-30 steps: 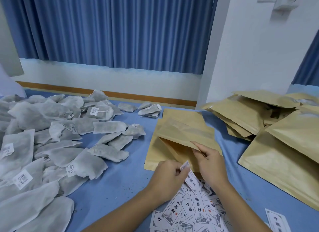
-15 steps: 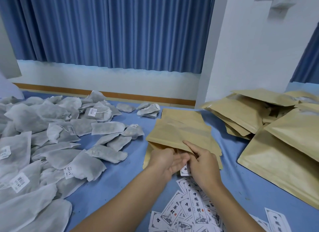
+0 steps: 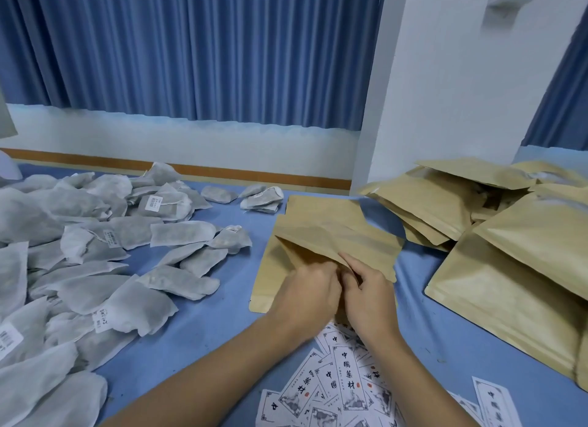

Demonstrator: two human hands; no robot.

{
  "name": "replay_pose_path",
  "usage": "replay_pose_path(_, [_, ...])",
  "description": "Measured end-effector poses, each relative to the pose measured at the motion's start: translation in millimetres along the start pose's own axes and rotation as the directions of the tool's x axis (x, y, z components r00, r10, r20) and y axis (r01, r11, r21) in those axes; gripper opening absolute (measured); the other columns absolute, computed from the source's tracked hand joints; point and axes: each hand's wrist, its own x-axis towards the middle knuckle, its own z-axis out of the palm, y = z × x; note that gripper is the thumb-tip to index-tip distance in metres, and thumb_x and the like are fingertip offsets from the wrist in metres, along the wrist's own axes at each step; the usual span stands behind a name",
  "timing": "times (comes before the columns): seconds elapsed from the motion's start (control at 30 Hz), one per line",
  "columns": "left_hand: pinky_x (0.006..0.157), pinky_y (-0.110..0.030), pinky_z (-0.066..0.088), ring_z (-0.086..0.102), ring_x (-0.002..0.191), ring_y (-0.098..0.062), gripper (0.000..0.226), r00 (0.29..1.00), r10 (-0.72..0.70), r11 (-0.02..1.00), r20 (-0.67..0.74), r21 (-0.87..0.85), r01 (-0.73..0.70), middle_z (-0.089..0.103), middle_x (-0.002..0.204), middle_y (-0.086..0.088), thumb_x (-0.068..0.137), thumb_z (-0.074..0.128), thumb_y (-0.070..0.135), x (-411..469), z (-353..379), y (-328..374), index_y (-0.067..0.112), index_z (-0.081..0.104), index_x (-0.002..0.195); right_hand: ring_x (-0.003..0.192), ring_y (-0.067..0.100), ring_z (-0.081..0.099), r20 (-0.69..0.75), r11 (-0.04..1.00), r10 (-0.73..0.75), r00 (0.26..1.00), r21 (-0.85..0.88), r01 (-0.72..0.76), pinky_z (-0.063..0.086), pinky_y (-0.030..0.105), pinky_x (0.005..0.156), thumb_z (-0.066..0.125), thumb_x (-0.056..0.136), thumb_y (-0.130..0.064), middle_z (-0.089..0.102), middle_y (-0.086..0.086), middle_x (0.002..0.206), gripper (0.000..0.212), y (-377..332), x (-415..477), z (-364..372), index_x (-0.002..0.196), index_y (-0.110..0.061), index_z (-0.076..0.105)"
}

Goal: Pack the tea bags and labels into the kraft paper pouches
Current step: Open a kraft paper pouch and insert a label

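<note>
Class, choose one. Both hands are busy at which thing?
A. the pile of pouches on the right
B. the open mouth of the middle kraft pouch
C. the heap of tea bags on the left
B: the left hand and the right hand meet at the open mouth of the middle kraft pouch, apart from the tea bags and the pile of pouches.

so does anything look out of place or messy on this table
Nothing looks spilled or torn. One label lies apart from the label pile, near the right edge, and a few tea bags sit away from the main heap. The pouches on the right are tumbled, not stacked.
</note>
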Motion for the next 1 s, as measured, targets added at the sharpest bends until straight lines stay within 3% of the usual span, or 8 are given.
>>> replay_pose_path(0.13, [0.104,-0.039,0.039,0.058,0.108,-0.026,0.026,0.96,0.117,0.901,0.254,0.38,-0.21,0.063,0.112,-0.005,0.099,0.034,0.026,-10.5,-3.9,-11.8,0.017,0.055,0.112,0.08,-0.007,0.06,-0.004,0.999,-0.017,1.0,-0.027,0.017,0.045,0.012,0.07,0.056,0.099,-0.017,0.07,-0.024,0.088,0.039,-1.6,-3.7,-1.9,0.128,-0.04,0.066])
replay_pose_path(0.3, [0.108,-0.044,0.038,0.048,0.128,-0.028,0.039,0.892,-0.098,0.978,0.441,0.21,0.003,0.055,0.138,-0.004,0.1,0.034,0.032,43.0,10.3,-21.1,0.023,0.054,0.132,0.102,0.006,0.065,0.011,0.997,-0.064,0.998,-0.05,0.064,0.05,0.02,0.082,0.057,0.097,-0.013,0.073,-0.015,0.114,0.042,-0.1,-7.1,-0.5,0.129,-0.038,0.067])
replay_pose_path(0.47, [0.103,-0.042,0.043,0.05,0.125,-0.029,0.035,0.966,0.0,0.985,0.258,0.165,-0.044,0.055,0.139,-0.005,0.097,0.046,0.027,49.2,18.7,-39.6,0.022,0.054,0.131,0.108,0.008,0.065,0.019,0.992,-0.102,0.995,-0.073,0.103,0.047,0.02,0.092,0.059,0.098,-0.011,0.07,-0.015,0.121,0.037,3.9,-12.5,1.7,0.128,-0.031,0.068])
replay_pose_path(0.53, [0.086,-0.043,0.051,0.06,0.107,-0.029,0.029,0.939,0.21,0.96,0.271,0.125,-0.251,0.066,0.119,-0.006,0.095,0.046,0.024,28.2,10.6,-43.9,0.017,0.063,0.117,0.103,0.014,0.067,0.017,0.991,-0.085,0.996,-0.106,0.086,0.052,0.027,0.089,0.058,0.098,-0.011,0.073,-0.009,0.116,0.038,3.3,-9.2,1.3,0.13,-0.03,0.067])
replay_pose_path(0.63, [0.065,-0.033,0.05,0.061,0.073,-0.022,0.019,0.875,0.465,0.882,-0.134,0.153,-0.445,0.068,0.082,0.0,0.087,0.053,0.017,-3.5,-5.9,-64.8,0.012,0.07,0.093,0.096,0.022,0.068,0.002,0.982,-0.066,0.998,-0.179,0.066,0.055,0.033,0.084,0.056,0.098,-0.01,0.075,-0.002,0.11,0.041,0.0,-6.8,3.3,0.133,-0.029,0.065])
replay_pose_path(0.73, [0.079,-0.04,0.049,0.064,0.085,-0.024,0.022,0.878,0.141,0.961,-0.456,0.275,-0.011,0.068,0.09,-0.001,0.085,0.054,0.024,-0.4,-33.1,-86.1,0.014,0.07,0.095,0.085,0.024,0.065,-0.004,0.974,-0.016,1.0,-0.224,0.015,0.053,0.033,0.076,0.05,0.1,-0.015,0.075,0.003,0.094,0.039,-3.1,-4.9,4.0,0.133,-0.029,0.064])
replay_pose_path(0.83, [0.103,-0.047,0.035,0.046,0.126,-0.03,0.047,0.84,-0.453,0.779,-0.298,0.325,0.536,0.052,0.133,-0.006,0.089,0.052,0.032,5.6,-49.9,-113.5,0.021,0.046,0.135,0.08,0.029,0.061,0.04,0.945,0.0,0.999,-0.326,0.013,0.052,0.038,0.07,0.046,0.101,-0.019,0.072,0.005,0.081,0.028,-7.2,-2.0,4.1,0.113,-0.025,0.071])
replay_pose_path(1.0, [0.076,-0.041,0.042,0.058,0.101,-0.036,0.058,0.817,-0.517,0.769,-0.255,0.283,0.574,0.065,0.108,-0.011,0.084,0.049,0.006,-3.9,-45.7,-130.9,0.02,0.035,0.138,0.077,0.031,0.059,0.019,0.943,0.021,1.0,-0.331,-0.014,0.049,0.038,0.064,0.047,0.101,-0.019,0.069,0.005,0.075,0.026,-9.6,0.1,3.4,0.107,-0.027,0.071])
